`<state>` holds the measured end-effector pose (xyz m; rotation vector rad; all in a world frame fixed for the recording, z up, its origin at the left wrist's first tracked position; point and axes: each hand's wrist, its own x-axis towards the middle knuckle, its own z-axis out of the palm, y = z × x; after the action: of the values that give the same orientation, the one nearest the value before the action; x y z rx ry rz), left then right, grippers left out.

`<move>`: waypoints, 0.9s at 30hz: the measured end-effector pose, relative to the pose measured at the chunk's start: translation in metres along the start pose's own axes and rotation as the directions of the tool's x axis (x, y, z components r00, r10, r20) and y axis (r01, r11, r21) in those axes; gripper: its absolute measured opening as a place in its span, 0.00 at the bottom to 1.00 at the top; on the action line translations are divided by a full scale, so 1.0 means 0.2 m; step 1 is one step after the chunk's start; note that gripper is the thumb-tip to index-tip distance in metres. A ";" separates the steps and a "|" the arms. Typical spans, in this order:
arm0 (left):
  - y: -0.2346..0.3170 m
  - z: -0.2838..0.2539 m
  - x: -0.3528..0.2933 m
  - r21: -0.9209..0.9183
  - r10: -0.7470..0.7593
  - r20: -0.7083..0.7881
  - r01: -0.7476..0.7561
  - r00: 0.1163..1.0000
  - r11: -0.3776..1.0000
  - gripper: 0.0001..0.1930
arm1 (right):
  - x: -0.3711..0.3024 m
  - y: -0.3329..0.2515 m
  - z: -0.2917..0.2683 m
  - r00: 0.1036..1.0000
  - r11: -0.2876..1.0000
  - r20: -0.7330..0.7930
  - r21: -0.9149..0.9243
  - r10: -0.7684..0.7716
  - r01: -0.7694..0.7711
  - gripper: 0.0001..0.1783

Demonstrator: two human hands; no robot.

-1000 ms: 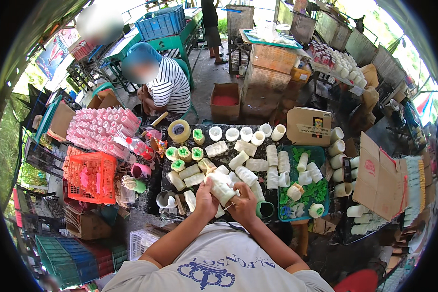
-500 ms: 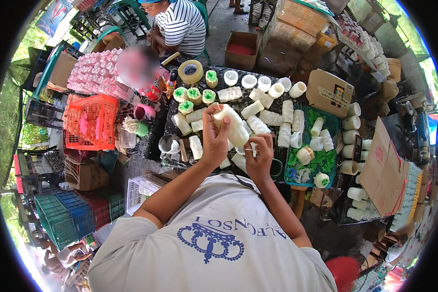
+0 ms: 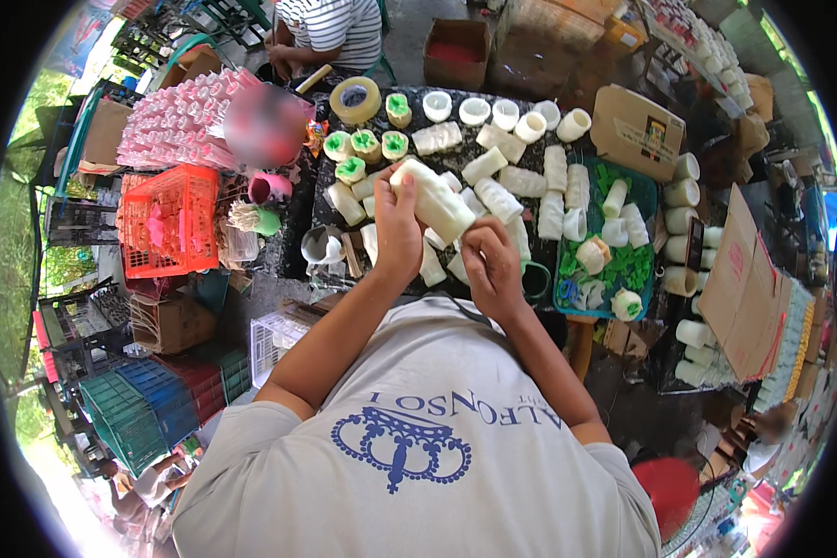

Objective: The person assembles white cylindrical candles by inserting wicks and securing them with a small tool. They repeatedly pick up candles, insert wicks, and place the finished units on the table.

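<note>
A cream, wax-like pillar candle point(image 3: 434, 200) with a lumpy surface lies tilted in my left hand point(image 3: 400, 232). The fingers wrap round its far side and the thumb rests on its upper face. Close by its lower right end is my right hand point(image 3: 491, 265), fingers curled in; whatever they pinch, if anything, is hidden. Beyond both hands, several similar white candles point(image 3: 499, 200) lie on the dark table point(image 3: 418, 104). Candles with green tops point(image 3: 365, 144) stand to the left, and hollow white cups point(image 3: 474, 112) line the far edge.
On the right sits a teal tray point(image 3: 560, 288) of green scraps, with a cardboard box point(image 3: 634, 130) behind it. A tape roll point(image 3: 354, 99), an orange crate point(image 3: 170, 223) and pink pieces point(image 3: 172, 121) are at left. A person in a striped shirt point(image 3: 330, 33) sits across.
My left hand has turned the candle to a flatter slant. The right hand has drawn its fingers in and lies slightly lower beside the candle's end. The whole view has shifted a little.
</note>
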<state>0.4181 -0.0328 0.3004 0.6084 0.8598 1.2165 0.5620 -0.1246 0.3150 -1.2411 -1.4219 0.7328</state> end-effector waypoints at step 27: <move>-0.55 -0.59 -0.11 0.071 -0.810 -0.142 0.822 0.569 0.565 0.25 | -0.10 0.19 0.18 0.827 0.749 0.426 -0.663 0.368 0.008 0.34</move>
<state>0.3767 -0.0865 0.1524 0.1745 1.1326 0.3151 0.5371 -0.1260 0.2660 -1.8299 -2.1585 0.7941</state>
